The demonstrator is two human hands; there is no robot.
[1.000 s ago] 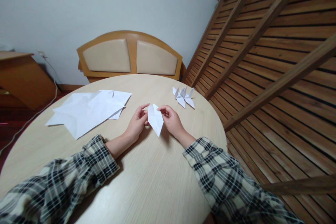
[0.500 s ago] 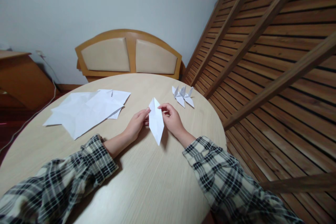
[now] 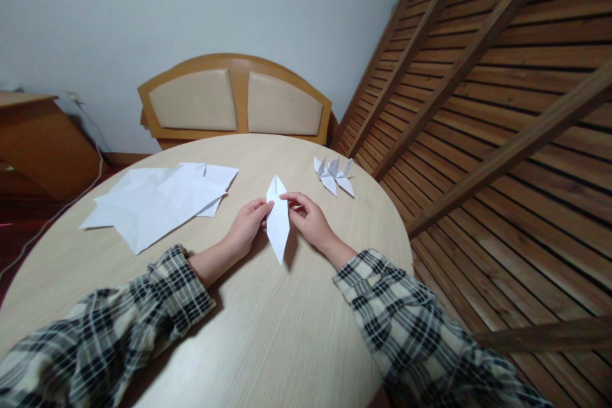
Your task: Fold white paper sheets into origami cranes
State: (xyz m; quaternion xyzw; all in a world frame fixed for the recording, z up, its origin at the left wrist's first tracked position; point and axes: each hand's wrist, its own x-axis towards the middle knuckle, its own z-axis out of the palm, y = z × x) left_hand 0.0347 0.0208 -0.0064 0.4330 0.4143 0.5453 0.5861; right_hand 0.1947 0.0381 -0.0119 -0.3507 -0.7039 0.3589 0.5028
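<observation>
A white sheet of paper folded into a long diamond (image 3: 278,227) is held just above the round table, one point towards me and the other away. My left hand (image 3: 247,224) pinches its left edge, thumb on top and fingers behind. At the upper right edge, my right hand (image 3: 309,220) has its index finger laid on the paper, with the thumb close to the edge below. A slit or crease runs down the middle of the far point. The fingers of both hands behind the paper are partly hidden.
Several white sheets (image 3: 157,201) lie overlapping on the table (image 3: 287,338) at the left. Some folded paper cranes (image 3: 333,175) stand close together at the back right. A headboard (image 3: 234,99) is behind the table, and a slatted wooden frame (image 3: 497,108) leans on the right.
The folded paper has shifted slightly left and tilted the other way. My right index finger has moved left with it, further over the paper; my left thumb now lies on its face.
</observation>
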